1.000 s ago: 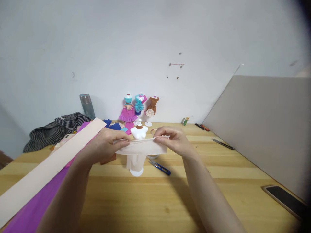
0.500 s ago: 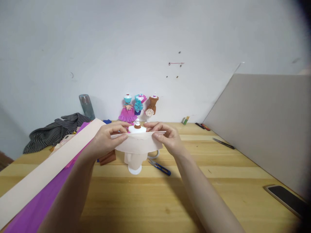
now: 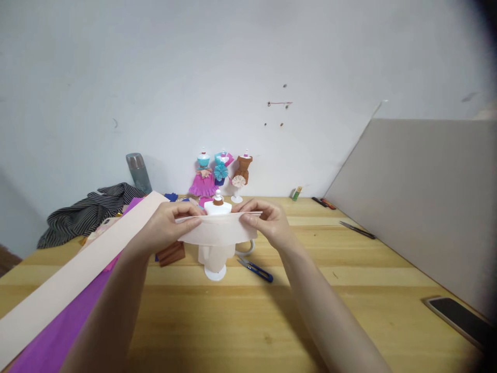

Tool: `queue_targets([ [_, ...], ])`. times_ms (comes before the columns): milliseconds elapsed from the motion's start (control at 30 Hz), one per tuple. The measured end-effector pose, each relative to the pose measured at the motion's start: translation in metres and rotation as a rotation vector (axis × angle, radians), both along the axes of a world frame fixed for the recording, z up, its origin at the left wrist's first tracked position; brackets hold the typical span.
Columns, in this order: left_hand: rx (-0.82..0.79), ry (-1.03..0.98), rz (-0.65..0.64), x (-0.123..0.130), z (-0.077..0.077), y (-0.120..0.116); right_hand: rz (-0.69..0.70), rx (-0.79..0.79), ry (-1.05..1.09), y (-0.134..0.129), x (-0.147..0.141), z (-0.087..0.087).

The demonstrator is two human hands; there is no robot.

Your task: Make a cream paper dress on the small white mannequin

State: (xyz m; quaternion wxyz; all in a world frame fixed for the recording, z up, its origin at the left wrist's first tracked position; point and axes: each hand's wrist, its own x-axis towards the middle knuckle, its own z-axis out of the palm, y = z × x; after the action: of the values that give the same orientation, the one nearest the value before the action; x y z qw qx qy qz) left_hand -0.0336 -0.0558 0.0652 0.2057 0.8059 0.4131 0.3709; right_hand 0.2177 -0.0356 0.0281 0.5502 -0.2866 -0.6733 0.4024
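A small white mannequin [image 3: 217, 207] with a brown neck band stands upright on a round white base. Pale cloth covers its lower body. Across the front of its chest stretches a pale pink strip [image 3: 219, 230], its top edge folded. My left hand [image 3: 174, 223] pinches the strip's left end between thumb and fingers. At the right end my right hand [image 3: 267, 220] pinches it the same way. Blue thread snips [image 3: 256, 269] lie on the table to the right of the base, near a white ring [image 3: 245, 248] partly hidden by the strip.
Three dressed mannequins, one in brown [image 3: 243, 168], stand by the wall. At left are a bottle [image 3: 139, 172], striped cloth [image 3: 87, 210], purple paper [image 3: 66, 326] and a long pale strip [image 3: 81, 277]. At right lie a phone [image 3: 458, 318], scissors [image 3: 357, 229] and a grey board [image 3: 423, 191].
Both hands and the pale strip have shifted very slightly left and down against the mannequin. The grip at each end looks the same.
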Motion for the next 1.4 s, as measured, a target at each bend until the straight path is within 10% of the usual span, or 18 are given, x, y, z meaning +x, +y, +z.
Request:
queue_targets([
  [933, -0.343, -0.03, -0.009, -0.016, 0.008, -0.007, -0.076, -0.187, -0.076, -0.017, 0.006, 0.018],
  [1400, -0.445, -0.135, -0.123, -0.046, -0.003, 0.003, 0.136, -0.303, -0.116, -0.017, 0.021, 0.022],
])
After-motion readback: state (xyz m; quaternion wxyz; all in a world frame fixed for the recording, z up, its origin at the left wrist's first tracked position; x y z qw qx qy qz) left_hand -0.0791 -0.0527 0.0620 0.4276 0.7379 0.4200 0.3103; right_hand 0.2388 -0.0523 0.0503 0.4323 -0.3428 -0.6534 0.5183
